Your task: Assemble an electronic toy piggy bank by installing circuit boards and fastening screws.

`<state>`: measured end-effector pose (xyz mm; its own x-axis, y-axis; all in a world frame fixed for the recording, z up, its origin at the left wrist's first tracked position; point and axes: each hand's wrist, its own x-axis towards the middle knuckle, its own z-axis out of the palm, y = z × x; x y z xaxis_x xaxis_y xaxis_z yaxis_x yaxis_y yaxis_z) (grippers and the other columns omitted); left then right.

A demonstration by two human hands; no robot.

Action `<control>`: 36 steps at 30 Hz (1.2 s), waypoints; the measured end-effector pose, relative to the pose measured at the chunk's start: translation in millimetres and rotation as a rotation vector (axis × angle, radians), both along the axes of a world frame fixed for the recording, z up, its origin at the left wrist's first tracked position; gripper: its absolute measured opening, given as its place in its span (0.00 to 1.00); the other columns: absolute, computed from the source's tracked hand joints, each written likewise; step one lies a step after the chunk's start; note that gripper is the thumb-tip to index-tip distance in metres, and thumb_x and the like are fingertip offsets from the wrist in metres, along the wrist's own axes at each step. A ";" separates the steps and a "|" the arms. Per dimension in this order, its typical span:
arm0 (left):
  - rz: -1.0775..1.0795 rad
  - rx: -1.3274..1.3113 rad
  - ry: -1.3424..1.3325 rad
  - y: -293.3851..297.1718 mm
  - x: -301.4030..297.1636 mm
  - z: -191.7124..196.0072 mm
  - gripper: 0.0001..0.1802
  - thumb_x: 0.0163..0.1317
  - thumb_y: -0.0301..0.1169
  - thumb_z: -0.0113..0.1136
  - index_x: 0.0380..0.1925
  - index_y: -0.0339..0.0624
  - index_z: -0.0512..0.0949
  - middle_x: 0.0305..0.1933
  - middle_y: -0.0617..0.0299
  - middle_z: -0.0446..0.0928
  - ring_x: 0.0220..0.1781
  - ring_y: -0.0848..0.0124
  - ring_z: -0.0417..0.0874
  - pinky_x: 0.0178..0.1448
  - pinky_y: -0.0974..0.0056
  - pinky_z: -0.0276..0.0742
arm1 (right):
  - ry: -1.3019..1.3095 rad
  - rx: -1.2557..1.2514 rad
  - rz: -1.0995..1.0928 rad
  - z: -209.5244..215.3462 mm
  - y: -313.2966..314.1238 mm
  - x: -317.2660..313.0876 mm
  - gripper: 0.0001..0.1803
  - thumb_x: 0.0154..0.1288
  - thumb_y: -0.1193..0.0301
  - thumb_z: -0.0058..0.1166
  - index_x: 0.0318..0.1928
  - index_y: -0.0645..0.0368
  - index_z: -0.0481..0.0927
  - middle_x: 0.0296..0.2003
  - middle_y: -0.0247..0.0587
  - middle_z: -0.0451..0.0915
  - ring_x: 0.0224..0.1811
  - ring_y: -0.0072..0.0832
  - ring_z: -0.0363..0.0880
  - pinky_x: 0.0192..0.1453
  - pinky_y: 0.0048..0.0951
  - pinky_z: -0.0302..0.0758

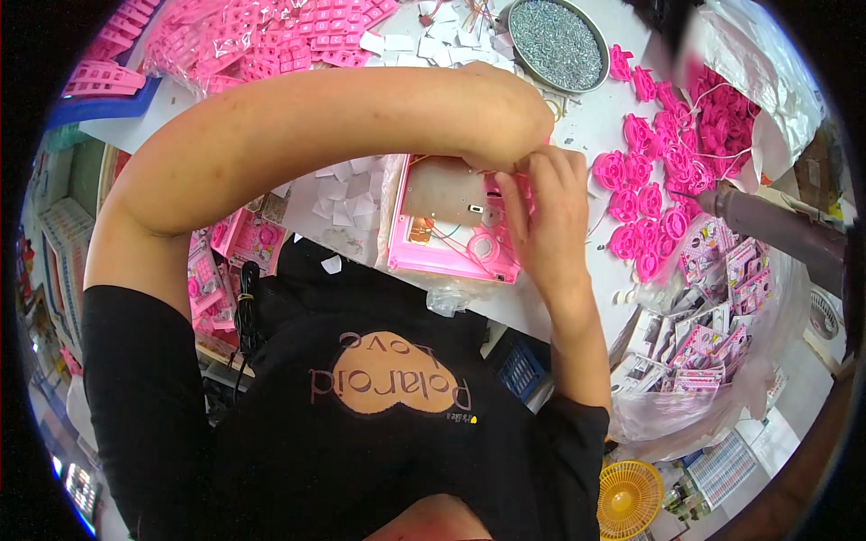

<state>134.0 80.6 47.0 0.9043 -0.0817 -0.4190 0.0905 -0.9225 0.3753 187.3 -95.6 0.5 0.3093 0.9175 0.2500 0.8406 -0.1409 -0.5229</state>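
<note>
An open pink plastic case (440, 262) lies on the worktable before me. Inside it are a grey-brown plate (437, 191), thin wires and a pink ring-shaped part (483, 246). My left forearm reaches across above the case, and my left hand (510, 113) bends down at its far right corner; its fingers are hidden. At the right edge is my right hand (552, 203), thumb over the inside and the other fingers bent along the outer side, closed on the case. Whatever lies between the two hands cannot be made out.
A round metal tray of small screws (559, 45) stands at the back. Pink keypad pieces (271, 41) fill the far left. Pink ring-shaped parts (645, 198) spread along the right, near a bag of printed cards (708, 343). Paper squares (347, 194) lie left of the case.
</note>
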 end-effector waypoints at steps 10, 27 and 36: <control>0.074 -0.062 -0.057 4.1 -8.5 -9.6 0.10 0.52 0.29 0.67 0.32 0.35 0.87 0.34 0.43 0.84 0.39 0.47 0.87 0.41 0.48 0.83 | -0.019 0.073 -0.069 -8.3 3.3 -2.1 0.07 0.56 0.78 0.66 0.37 0.61 0.83 0.44 0.43 0.79 0.49 0.45 0.69 0.55 0.42 0.69; 0.076 -0.086 -0.079 6.4 -9.4 -16.1 0.10 0.54 0.30 0.65 0.34 0.39 0.88 0.34 0.44 0.85 0.38 0.47 0.87 0.42 0.48 0.83 | 0.157 0.080 -0.118 -19.5 -0.4 1.7 0.06 0.56 0.76 0.69 0.35 0.59 0.86 0.43 0.39 0.78 0.53 0.40 0.67 0.61 0.39 0.65; 0.082 -0.111 -0.088 7.1 -11.8 -21.8 0.08 0.53 0.28 0.64 0.33 0.38 0.87 0.35 0.44 0.84 0.40 0.47 0.87 0.43 0.48 0.83 | -0.220 -0.081 0.193 15.5 0.3 7.3 0.11 0.52 0.75 0.68 0.38 0.58 0.87 0.45 0.35 0.80 0.50 0.42 0.74 0.55 0.43 0.72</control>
<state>122.2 87.7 25.2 0.9428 -0.0473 -0.3299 0.1261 -0.8657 0.4843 194.6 -95.3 16.0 0.0739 0.9737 0.2157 0.9477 -0.0012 -0.3193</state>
